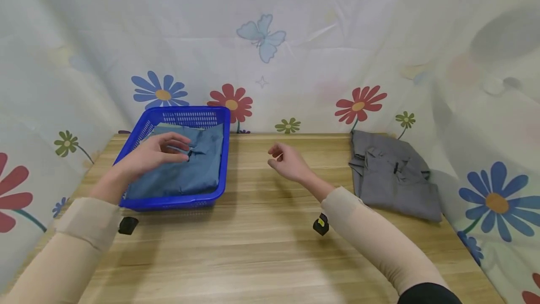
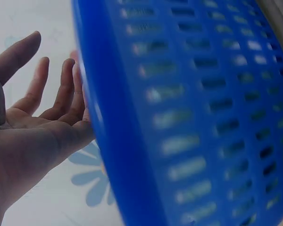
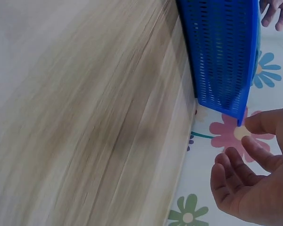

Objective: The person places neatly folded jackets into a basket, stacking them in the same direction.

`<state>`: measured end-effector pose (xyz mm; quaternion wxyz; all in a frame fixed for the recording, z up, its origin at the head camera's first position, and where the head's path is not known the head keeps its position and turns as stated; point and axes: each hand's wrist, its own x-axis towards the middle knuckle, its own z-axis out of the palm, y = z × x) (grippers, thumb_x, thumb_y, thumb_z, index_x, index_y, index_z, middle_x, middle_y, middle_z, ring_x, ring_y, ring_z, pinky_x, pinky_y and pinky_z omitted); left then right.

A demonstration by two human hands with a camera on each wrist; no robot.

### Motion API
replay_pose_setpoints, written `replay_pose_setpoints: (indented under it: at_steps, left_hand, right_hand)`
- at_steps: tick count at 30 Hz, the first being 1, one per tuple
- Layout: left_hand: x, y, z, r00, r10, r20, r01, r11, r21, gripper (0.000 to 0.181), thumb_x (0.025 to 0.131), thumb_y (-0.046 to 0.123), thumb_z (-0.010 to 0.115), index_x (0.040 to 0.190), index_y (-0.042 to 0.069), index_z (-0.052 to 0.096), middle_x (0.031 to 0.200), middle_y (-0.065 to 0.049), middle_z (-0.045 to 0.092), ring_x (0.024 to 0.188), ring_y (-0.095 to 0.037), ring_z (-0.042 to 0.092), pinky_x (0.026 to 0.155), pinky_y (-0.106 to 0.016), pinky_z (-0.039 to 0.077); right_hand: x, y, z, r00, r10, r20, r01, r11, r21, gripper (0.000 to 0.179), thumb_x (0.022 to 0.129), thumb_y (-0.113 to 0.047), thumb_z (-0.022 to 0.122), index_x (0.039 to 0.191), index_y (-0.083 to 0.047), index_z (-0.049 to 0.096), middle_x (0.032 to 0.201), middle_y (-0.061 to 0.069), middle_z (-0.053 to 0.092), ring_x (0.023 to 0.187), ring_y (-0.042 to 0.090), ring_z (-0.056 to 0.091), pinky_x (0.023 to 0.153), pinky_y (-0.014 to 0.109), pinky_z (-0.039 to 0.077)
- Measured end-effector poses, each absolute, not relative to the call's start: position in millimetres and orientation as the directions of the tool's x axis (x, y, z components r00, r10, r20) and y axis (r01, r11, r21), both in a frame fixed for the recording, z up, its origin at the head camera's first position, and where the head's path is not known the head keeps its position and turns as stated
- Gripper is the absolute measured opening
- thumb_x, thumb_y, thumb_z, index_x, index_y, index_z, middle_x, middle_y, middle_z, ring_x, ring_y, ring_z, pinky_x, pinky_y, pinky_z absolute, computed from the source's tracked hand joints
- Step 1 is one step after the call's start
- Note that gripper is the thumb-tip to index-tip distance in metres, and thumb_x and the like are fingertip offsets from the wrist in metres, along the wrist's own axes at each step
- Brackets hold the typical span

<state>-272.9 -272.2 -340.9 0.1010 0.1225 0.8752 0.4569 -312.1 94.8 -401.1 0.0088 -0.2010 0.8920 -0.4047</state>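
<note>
My left hand (image 1: pixel 162 150) hovers over the blue plastic basket (image 1: pixel 224 163) with its fingers loosely bent and nothing in them. Inside the basket lies a folded blue denim-like garment (image 1: pixel 198 172), partly covered by that hand in the head view. My right hand (image 1: pixel 290 162) hangs above the table to the right of the basket, fingers relaxed and holding nothing. In the right wrist view its fingers (image 3: pixel 236 172) are loosely curled, apart from the basket. A folded grey garment (image 1: pixel 379 186) with a small dark tag lies at the table's right side.
The wooden table (image 1: pixel 236 257) reaches back to a flower-print cloth (image 1: pixel 312 60), which also hangs along both sides. A black object (image 1: pixel 128 225) shows by the left wrist, and another black piece with a yellow mark (image 1: pixel 321 224) by the right wrist.
</note>
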Motion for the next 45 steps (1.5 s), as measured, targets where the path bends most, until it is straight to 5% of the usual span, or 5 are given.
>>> replay_pose_setpoints:
  at_steps: [15, 22, 29, 39, 45]
  left_hand:
    - [-253, -213, -336, -0.907, 0.420, 0.007, 0.245, 0.516, 0.821, 0.042, 0.090, 0.023, 0.069, 0.127, 0.009, 0.055, 0.124, -0.012, 0.057, 0.110, -0.025, 0.053, 0.094, -0.048, 0.043]
    - [-239, -188, -342, -0.897, 0.439, 0.057, 0.286, 0.475, 0.833, 0.034, 0.092, 0.028, 0.067, 0.123, 0.018, 0.057, 0.121, -0.006, 0.059, 0.106, -0.022, 0.055, 0.091, -0.044, 0.046]
    - [-227, -172, -349, -0.880, 0.464, 0.099, 0.332, 0.454, 0.826, 0.029, 0.093, 0.033, 0.065, 0.119, 0.023, 0.058, 0.116, 0.003, 0.060, 0.103, -0.018, 0.057, 0.088, -0.039, 0.048]
    - [-211, -149, -359, -0.846, 0.517, 0.131, 0.395, 0.443, 0.805, 0.024, 0.094, 0.023, 0.064, 0.117, 0.022, 0.059, 0.113, 0.005, 0.060, 0.098, -0.014, 0.059, 0.083, -0.038, 0.049]
    - [-206, -137, -372, -0.809, 0.569, 0.147, 0.441, 0.423, 0.792, 0.024, 0.093, 0.019, 0.065, 0.116, 0.023, 0.059, 0.111, 0.008, 0.060, 0.096, -0.011, 0.059, 0.081, -0.033, 0.051]
  right_hand:
    - [-298, 142, -398, -0.924, -0.345, 0.166, -0.366, 0.671, -0.645, 0.023, 0.093, -0.016, 0.062, 0.112, -0.004, 0.062, 0.112, 0.014, 0.061, 0.096, 0.027, 0.057, 0.085, 0.041, 0.047]
    - [-290, 180, -402, -0.957, -0.261, 0.126, -0.276, 0.685, -0.675, 0.025, 0.094, -0.015, 0.057, 0.117, -0.005, 0.059, 0.122, 0.016, 0.055, 0.109, 0.035, 0.052, 0.087, 0.047, 0.044]
    - [-286, 215, -405, -0.977, -0.176, 0.121, -0.213, 0.747, -0.630, 0.030, 0.094, -0.014, 0.054, 0.123, -0.009, 0.058, 0.126, 0.015, 0.055, 0.107, 0.035, 0.053, 0.076, 0.045, 0.045]
    - [-290, 268, -410, -0.982, -0.075, 0.172, -0.164, 0.783, -0.600, 0.035, 0.094, -0.008, 0.049, 0.127, 0.001, 0.053, 0.133, 0.026, 0.046, 0.121, 0.043, 0.042, 0.092, 0.057, 0.038]
    - [-290, 299, -415, -0.967, -0.027, 0.253, -0.167, 0.818, -0.551, 0.038, 0.092, -0.001, 0.045, 0.128, 0.006, 0.052, 0.129, 0.030, 0.047, 0.083, 0.037, 0.048, 0.074, 0.049, 0.038]
